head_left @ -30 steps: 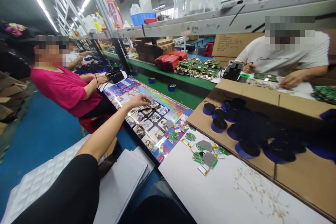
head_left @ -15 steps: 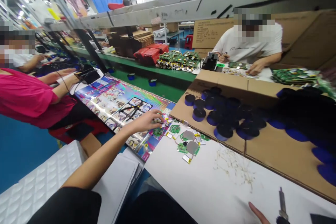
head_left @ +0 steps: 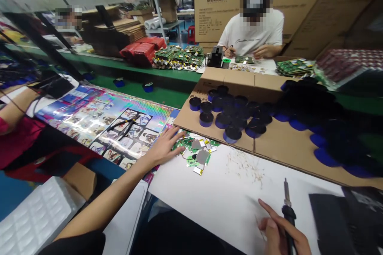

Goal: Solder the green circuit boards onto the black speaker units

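Note:
My left hand (head_left: 165,147) reaches out over the left end of the white work surface, fingers spread, their tips touching the edge of a cluster of green circuit boards (head_left: 191,162). Grey round pads and small silver battery cells (head_left: 198,171) with yellow ends lie among the boards. In my right hand (head_left: 277,229), near the bottom edge, is a soldering iron (head_left: 287,203), its metal tip pointing up and away. The index finger stretches out beside the handle. Thin wire scraps (head_left: 243,167) are scattered between the two hands.
A cardboard sheet (head_left: 284,143) holds many blue-and-black round housings (head_left: 231,134). Pliers (head_left: 129,124) lie on a glossy printed sheet (head_left: 89,119) at left. Across a green conveyor (head_left: 131,87), a person (head_left: 253,32) works beside stacked boards (head_left: 178,56). Another person's arm (head_left: 18,105) is at far left.
The camera has turned right. My left hand has spread its fingers and moved against the boards, which now sit closer together. More of my right hand and the soldering iron has come into view.

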